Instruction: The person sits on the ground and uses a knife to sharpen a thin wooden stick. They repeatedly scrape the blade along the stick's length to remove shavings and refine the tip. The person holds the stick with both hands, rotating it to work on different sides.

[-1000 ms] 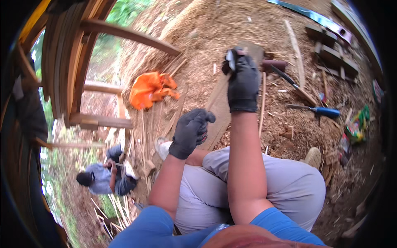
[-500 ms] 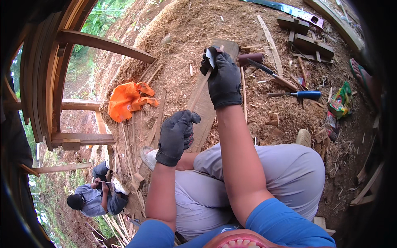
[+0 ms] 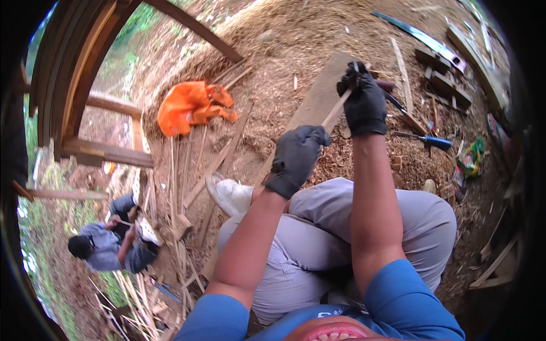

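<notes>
A slender wooden stick (image 3: 336, 111) runs slantwise between my two gloved hands, above a broad plank (image 3: 319, 94). Around its lower end, my left hand (image 3: 296, 158) is closed in a black glove. My right hand (image 3: 364, 105), also black-gloved, grips the stick near its far end. Whatever lies between the right fingers and the wood is mostly hidden now. Just beyond the right hand is a brown roll (image 3: 385, 85), perhaps of abrasive sheet. A knife with a wooden handle (image 3: 414, 122) and a blue-handled chisel (image 3: 437, 142) lie to its right.
An orange bag (image 3: 185, 108) lies left among long wood strips. Wooden hand planes (image 3: 446, 88) and a saw (image 3: 421, 37) rest at the far right, near a green packet (image 3: 471, 156). Shavings cover the ground. A co-worker (image 3: 105, 244) sits at left below a timber frame (image 3: 108, 152).
The view has shifted. Both hands are now closer together along the stick. The folded sheet with a pale side, seen earlier in my right hand, is now mostly out of sight.
</notes>
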Demonstrator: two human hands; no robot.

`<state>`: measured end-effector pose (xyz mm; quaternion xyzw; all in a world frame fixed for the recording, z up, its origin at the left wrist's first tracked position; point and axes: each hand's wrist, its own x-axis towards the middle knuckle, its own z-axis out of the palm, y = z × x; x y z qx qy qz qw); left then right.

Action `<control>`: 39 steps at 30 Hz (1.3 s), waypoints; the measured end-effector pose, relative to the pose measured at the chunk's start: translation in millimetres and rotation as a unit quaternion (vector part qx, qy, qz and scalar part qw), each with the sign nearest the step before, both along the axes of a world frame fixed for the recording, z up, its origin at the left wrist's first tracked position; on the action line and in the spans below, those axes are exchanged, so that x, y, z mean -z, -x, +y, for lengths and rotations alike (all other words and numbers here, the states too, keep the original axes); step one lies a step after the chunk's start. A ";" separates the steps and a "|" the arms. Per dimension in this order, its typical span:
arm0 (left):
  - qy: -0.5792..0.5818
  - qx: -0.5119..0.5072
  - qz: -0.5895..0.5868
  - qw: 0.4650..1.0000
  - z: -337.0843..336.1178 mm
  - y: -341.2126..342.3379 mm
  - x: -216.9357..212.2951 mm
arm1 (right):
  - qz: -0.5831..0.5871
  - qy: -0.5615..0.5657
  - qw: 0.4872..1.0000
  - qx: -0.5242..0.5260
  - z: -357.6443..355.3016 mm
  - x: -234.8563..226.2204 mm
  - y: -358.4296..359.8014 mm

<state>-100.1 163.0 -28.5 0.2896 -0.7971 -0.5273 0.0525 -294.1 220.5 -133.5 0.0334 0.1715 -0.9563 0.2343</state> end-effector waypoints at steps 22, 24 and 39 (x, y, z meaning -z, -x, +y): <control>-0.030 -0.061 0.023 0.997 0.3 3.2 12.2 | 0.249 -0.437 0.846 -0.179 35.3 -42.1 -40.0; -0.037 -0.047 0.038 0.997 7.7 0.8 18.4 | 0.188 -0.418 0.872 -0.173 31.8 -46.0 -29.0; 0.104 0.122 -0.007 0.987 11.2 14.6 41.1 | 0.676 -0.719 0.150 -0.063 78.8 -38.2 -19.8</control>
